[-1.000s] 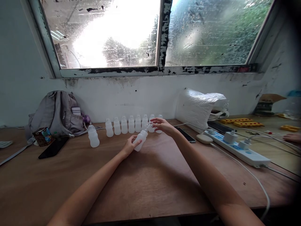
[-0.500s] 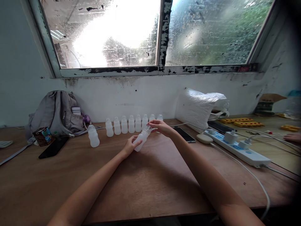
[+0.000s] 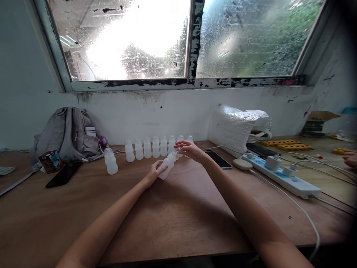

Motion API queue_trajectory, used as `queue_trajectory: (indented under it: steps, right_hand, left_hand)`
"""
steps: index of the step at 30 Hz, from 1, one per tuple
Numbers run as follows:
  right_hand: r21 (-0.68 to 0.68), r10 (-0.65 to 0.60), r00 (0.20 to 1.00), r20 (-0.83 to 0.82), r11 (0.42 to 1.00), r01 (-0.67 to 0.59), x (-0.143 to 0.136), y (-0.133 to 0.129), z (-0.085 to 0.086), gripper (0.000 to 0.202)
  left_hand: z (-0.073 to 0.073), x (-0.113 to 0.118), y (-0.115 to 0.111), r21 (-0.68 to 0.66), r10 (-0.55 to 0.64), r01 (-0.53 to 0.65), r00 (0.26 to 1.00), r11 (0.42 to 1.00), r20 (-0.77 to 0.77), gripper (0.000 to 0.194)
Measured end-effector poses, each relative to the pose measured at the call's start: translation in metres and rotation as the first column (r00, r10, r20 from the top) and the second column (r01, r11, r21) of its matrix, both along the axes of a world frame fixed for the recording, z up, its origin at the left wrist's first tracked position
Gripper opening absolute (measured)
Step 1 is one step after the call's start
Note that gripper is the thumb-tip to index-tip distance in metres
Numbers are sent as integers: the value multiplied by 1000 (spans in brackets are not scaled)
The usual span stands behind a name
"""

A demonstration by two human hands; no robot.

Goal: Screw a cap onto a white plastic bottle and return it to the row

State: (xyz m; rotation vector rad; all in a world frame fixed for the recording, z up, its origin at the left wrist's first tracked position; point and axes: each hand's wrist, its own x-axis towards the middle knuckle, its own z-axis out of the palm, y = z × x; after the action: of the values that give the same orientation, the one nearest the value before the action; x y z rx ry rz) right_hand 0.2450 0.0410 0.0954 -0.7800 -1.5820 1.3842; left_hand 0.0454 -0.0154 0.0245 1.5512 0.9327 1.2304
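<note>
By the bench's (image 3: 156, 227) back edge, a backpack (image 3: 69, 130) is set, and reach is limited by a row of baby bottles (image 3: 156, 148). Nearer that edge than the front, a tilted baby bottle (image 3: 166, 167) is clasped by the left hand's (image 3: 154, 173) fingers; the right hand's (image 3: 192, 150) fingers, pinched earlier, are now spread over its clear top (image 3: 177, 151), loosely it seems; any grip cannot be told.

We noted a brown wooden table (image 3: 167, 223). On its left we recorded a grey backpack (image 3: 67, 130), small carton (image 3: 51, 162), dark flat device (image 3: 63, 175) and lone bottle (image 3: 111, 162); at mid-rear, a row of bottles (image 3: 156, 149); rightward, a phone (image 3: 219, 159).
</note>
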Motion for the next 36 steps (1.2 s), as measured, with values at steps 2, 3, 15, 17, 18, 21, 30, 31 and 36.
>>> queue_trajectory:
  steps: [2,3,15,17,18,21,30,31,36]
  right_hand:
    - [8,-2,1000,4,1000,2,0,0,0,31]
    - [12,2,1000,4,1000,-2,-1,0,1,32]
    - [-1,13,1000,-24,1000,-13,-11,-10,1,20]
    - [-23,2,1000,27,1000,-1,-12,-12,2,24]
    - [-37,6,999,52,999,-4,-12,-13,2,26]
    - [-74,17,997,78,997,-11,-13,-14,3,30]
    - [-171,75,977,202,984,-40,-9,-5,-7,35]
    - [-189,92,975,201,981,-54,-8,-5,-8,35]
    - [-243,130,973,191,967,-81,-9,-6,-9,38]
  left_hand:
    - [1,0,-1,-10,-18,18,1000,1000,-1,41]
    - [1,1,-1,-14,-25,25,1000,1000,-3,41]
    - [5,4,-6,-39,-49,49,999,998,2,42]
    - [5,4,-6,-33,-43,44,999,998,13,42]
    - [5,4,-6,-28,-40,40,999,999,17,42]
    - [4,4,-6,-7,-34,34,999,999,16,41]
    - [3,-2,-5,52,-8,10,999,999,-36,42]
    - [3,-3,-5,46,-21,23,999,999,-36,42]
    - [5,-6,-4,38,1,0,1000,999,-10,43]
